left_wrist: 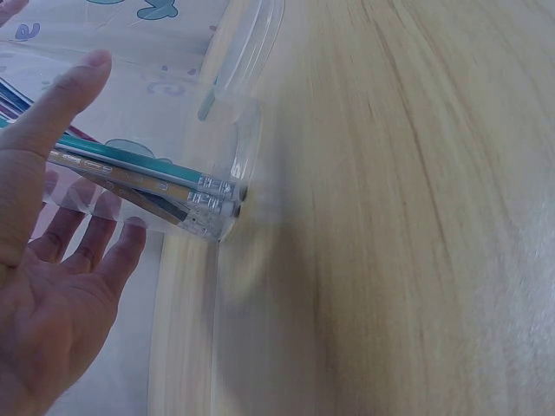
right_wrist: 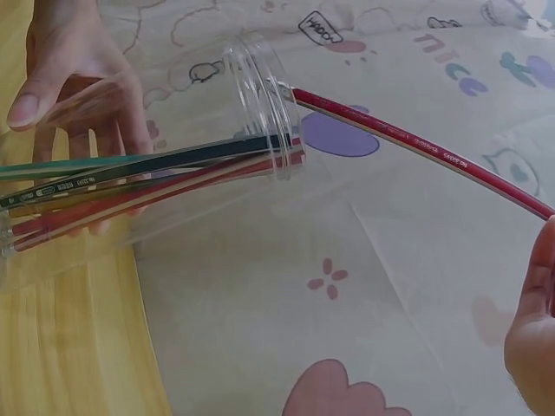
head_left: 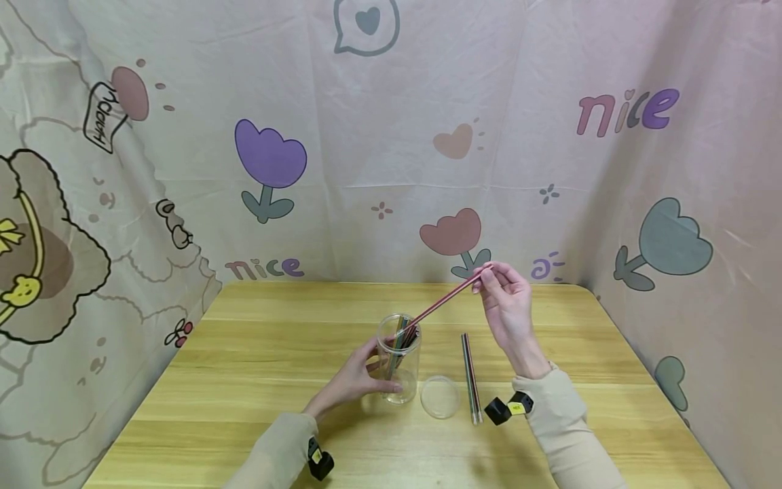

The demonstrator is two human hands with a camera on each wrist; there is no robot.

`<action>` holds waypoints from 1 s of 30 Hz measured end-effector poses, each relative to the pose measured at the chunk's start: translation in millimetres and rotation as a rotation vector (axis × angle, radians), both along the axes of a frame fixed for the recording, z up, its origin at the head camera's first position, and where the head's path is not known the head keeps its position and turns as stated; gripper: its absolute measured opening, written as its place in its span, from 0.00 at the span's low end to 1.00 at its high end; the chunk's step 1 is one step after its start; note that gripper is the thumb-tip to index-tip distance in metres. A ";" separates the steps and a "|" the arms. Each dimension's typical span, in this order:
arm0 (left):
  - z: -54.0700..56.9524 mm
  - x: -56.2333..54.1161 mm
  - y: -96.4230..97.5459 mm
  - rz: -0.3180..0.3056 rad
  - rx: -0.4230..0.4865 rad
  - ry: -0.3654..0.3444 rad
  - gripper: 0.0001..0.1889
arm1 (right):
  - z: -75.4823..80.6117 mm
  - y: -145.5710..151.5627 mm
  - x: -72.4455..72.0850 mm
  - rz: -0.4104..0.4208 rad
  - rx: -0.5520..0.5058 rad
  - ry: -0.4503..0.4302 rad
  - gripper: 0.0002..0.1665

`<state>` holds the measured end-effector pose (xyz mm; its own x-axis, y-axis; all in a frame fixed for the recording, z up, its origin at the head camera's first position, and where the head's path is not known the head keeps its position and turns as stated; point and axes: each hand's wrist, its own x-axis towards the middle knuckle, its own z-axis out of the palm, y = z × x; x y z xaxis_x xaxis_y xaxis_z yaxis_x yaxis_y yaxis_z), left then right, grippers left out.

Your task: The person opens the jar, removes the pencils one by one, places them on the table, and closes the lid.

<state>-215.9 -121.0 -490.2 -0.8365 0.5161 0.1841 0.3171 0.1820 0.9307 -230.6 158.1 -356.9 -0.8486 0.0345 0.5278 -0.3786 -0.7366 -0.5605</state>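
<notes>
My left hand (head_left: 349, 382) grips a clear jar (head_left: 409, 382) from its left side, fingers and thumb around the wall. The jar stands upright on the table. Several pencils (left_wrist: 130, 163) lean inside it, their metal-banded eraser ends at the bottom; green, black and red ones show in the right wrist view. My right hand (head_left: 508, 309) pinches the upper end of a red pencil (head_left: 449, 297), raised to the jar's right. That pencil slants down to the left, and its eraser end (right_wrist: 279, 88) is at the jar's mouth.
A clear round lid (head_left: 440, 398) lies on the wooden table (head_left: 256, 380) just right of the jar. Several more pencils (head_left: 470, 377) lie side by side to the right of the lid. A printed cloth (head_left: 366, 136) hangs behind the table and along both sides.
</notes>
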 end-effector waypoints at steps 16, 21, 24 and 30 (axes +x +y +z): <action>0.4 0.7 -0.3 0.014 -0.022 0.001 0.44 | 5.6 16.5 -0.8 0.019 -0.149 -0.108 0.09; -0.4 0.3 -0.2 0.013 -0.021 0.008 0.44 | 5.9 19.9 -0.7 0.025 -0.152 -0.103 0.11; -0.6 -0.1 -0.1 0.013 -0.023 0.011 0.44 | 4.9 21.4 -1.5 0.015 -0.128 -0.100 0.13; -0.8 -0.3 0.3 0.013 -0.020 0.010 0.44 | -1.2 24.0 -4.3 -0.057 -0.009 -0.166 0.14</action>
<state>-216.2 -120.7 -491.0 -0.8415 0.5086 0.1821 0.3235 0.2045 0.9239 -234.9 182.1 -358.1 -0.9205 0.0889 0.3805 -0.3228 -0.7217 -0.6123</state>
